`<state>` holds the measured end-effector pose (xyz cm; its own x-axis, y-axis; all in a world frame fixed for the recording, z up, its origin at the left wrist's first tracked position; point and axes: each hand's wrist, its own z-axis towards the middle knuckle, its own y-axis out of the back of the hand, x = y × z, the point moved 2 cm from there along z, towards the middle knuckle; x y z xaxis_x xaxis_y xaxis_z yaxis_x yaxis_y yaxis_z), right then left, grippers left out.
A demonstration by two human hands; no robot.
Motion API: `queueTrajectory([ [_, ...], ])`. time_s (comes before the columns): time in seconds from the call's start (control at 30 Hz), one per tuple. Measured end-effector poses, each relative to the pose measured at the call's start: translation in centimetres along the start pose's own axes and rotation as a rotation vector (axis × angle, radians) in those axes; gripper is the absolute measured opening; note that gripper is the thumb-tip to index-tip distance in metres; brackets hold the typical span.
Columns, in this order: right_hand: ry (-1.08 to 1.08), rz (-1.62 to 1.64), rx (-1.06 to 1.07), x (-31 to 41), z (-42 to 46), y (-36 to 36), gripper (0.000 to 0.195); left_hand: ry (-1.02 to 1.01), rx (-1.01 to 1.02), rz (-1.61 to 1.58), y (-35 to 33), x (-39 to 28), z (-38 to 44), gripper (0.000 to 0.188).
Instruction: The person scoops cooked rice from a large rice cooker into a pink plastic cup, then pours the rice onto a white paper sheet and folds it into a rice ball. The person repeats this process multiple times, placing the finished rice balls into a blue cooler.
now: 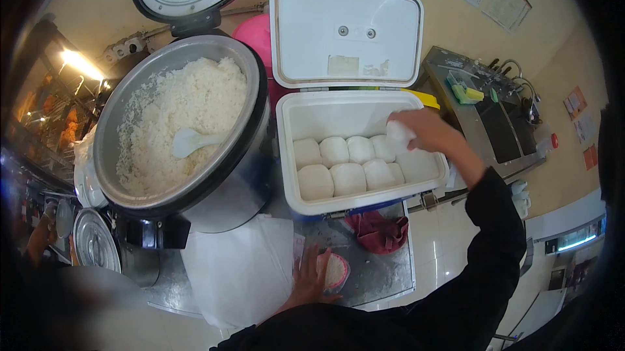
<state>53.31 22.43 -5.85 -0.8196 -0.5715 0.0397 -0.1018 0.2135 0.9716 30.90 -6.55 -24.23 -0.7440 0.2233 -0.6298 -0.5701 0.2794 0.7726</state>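
My right hand (429, 131) holds a white wrapped bundle (399, 137) over the right part of an open cooler box (364, 203). Inside the box, several similar white rounded bundles (348, 178) sit in two rows. My left hand (310, 273) is low on the metal table, its fingers spread beside a small pink-rimmed bowl (336, 271) of white rice. The index finger overlaps the rim and the thumb lies below it; whether they grip the bowl is unclear. White paper sheets (239, 268) lie left of that hand.
A large open rice cooker (105, 155) holds cooked rice (166, 102) and a white paddle (188, 142). A dark red cloth (381, 234) lies at the table's right edge. Behind stands a sink counter (456, 107). A lidded pot (95, 241) and another person's hand (43, 234) are at left.
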Motion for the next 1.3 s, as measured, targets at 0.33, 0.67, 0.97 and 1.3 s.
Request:
queueTrajectory([
  [0.33,0.164,0.209,1.096,-2.9,5.3,-7.8,0.079,-0.005,-0.082,0.261,-3.5,1.3,2.2,0.075],
  [0.67,-0.026,0.001,0.49,0.7,0.1,-7.8,0.076,0.088,0.169,0.049,-3.5,0.8,2.0,0.102],
  [0.97,-0.083,0.851,-0.655,11.0,-13.2,-5.1,0.032,0.136,-0.157,-0.195,2.8,-0.5,-1.8,0.111],
  [1.3,-0.37,2.58,0.015,35.3,-11.4,-21.5,0.057,0.018,-0.289,0.026,8.7,4.2,-11.8,0.12],
])
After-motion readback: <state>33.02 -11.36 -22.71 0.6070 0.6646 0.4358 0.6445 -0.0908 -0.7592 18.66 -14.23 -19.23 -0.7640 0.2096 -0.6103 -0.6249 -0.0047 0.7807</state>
